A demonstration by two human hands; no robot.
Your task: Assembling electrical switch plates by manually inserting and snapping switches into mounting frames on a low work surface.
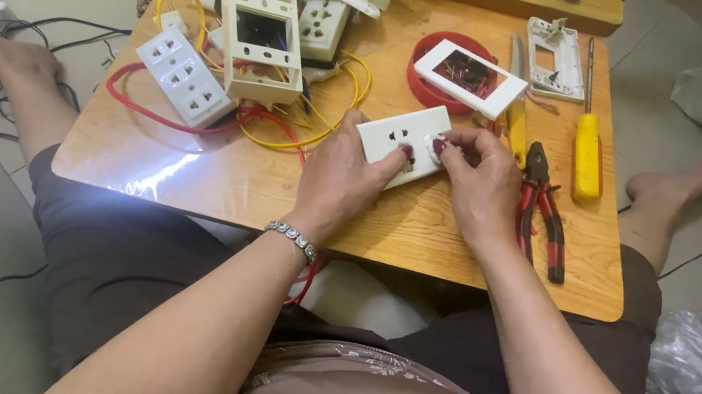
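Note:
A white socket faceplate (392,134) lies on the low wooden table (230,182), tilted toward me. My left hand (340,176) grips its near edge, thumb pressed on the front. My right hand (482,179) pinches its right end with thumb and fingertips. A silver bracelet (292,237) circles my left wrist. What my fingers hold under the plate is hidden.
An open cream wall box (259,39) and a white multi-socket plate (184,76) sit among red and yellow wires (285,134) at the left. A red round tub (432,82) holds a white frame. Red-handled pliers (543,210) and a yellow screwdriver (587,151) lie at the right.

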